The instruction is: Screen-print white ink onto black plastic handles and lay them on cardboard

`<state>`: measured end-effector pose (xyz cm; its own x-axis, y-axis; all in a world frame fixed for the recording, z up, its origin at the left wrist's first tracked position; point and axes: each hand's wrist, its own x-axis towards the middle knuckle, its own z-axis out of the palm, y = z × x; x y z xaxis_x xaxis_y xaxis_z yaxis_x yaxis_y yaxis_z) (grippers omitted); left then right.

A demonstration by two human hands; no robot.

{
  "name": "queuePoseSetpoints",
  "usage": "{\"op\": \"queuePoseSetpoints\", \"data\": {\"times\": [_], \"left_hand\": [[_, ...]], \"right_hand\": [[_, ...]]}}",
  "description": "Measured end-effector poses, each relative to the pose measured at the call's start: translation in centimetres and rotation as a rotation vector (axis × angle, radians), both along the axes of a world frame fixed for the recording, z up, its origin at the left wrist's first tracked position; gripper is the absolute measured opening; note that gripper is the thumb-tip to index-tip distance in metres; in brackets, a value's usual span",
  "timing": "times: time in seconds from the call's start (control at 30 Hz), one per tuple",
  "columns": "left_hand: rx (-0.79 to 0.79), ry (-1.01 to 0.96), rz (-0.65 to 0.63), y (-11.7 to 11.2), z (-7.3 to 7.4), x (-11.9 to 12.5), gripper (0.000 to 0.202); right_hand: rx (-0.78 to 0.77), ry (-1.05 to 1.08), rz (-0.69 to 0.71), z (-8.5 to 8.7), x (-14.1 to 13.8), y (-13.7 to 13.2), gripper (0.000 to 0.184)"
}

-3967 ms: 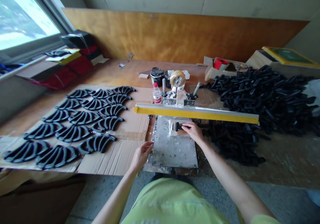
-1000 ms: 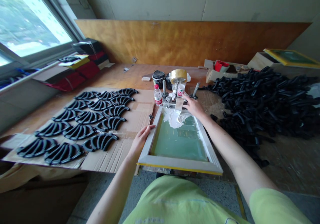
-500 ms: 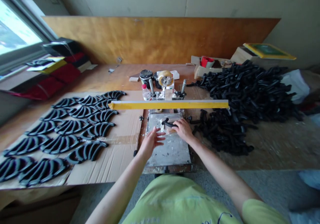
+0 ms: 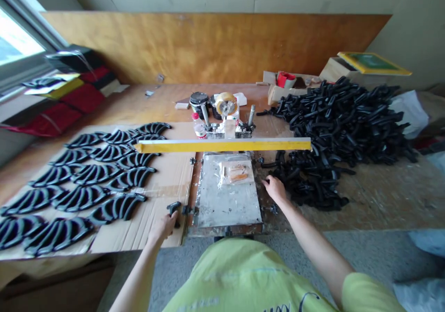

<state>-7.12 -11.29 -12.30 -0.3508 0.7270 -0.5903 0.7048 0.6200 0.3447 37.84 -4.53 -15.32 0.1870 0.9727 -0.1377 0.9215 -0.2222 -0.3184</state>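
Observation:
My left hand [image 4: 162, 228] is closed round a black curved handle [image 4: 174, 207] with a short crosspiece at its top. It holds this just over the cardboard sheet [image 4: 170, 173], left of the metal plate. My right hand [image 4: 276, 190] is between the plate and the near heap of black handles [image 4: 309, 177], fingers loosely bent and apart, nothing visible in them. On the grey metal plate [image 4: 215, 205] lies a small clear-covered pad with orange-brown pieces [image 4: 238, 174]. Rows of similar black handles [image 4: 81, 198] lie fanned out on the cardboard at left.
A yellow-edged screen frame [image 4: 222, 146] spans crosswise above the plate's far end. Behind it stand a clamp fixture [image 4: 229, 129], a red-capped bottle [image 4: 198, 125], a dark tub [image 4: 199, 101] and a tape roll [image 4: 225, 103]. A large heap of black handles [image 4: 347, 122] is at right.
The black handle has gone from my right hand above the plate into my left hand, which has moved left over the cardboard. My right hand has moved right, toward the near heap.

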Motion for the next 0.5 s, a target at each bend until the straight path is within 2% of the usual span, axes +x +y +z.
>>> {"op": "queuePoseSetpoints", "data": {"times": [0.07, 0.13, 0.2, 0.3, 0.37, 0.5], "left_hand": [[-0.005, 0.042, -0.067, -0.4, 0.8, 0.0, 0.05], [0.081, 0.058, -0.139, 0.2, 1.9, 0.3, 0.045], [0.204, 0.043, -0.178, 1.8, 3.3, 0.6, 0.041], [0.338, -0.015, -0.154, 5.5, 6.1, 2.2, 0.042], [0.503, -0.171, -0.058, 8.0, 8.6, 4.1, 0.046], [0.906, -0.664, 0.122, 11.3, 14.1, 8.6, 0.05]], "right_hand": [[0.151, 0.096, -0.053, 0.1, -0.6, -0.4, 0.019], [0.324, 0.194, 0.012, 1.2, -1.9, -0.3, 0.025], [0.422, 0.256, 0.234, 2.8, -3.7, 0.5, 0.03], [0.42, 0.252, 0.569, 4.5, -6.5, 2.7, 0.025], [0.395, 0.225, 0.654, 4.8, -7.9, 4.0, 0.023], [0.371, 0.158, 0.681, 4.3, -9.4, 4.8, 0.025]]}}
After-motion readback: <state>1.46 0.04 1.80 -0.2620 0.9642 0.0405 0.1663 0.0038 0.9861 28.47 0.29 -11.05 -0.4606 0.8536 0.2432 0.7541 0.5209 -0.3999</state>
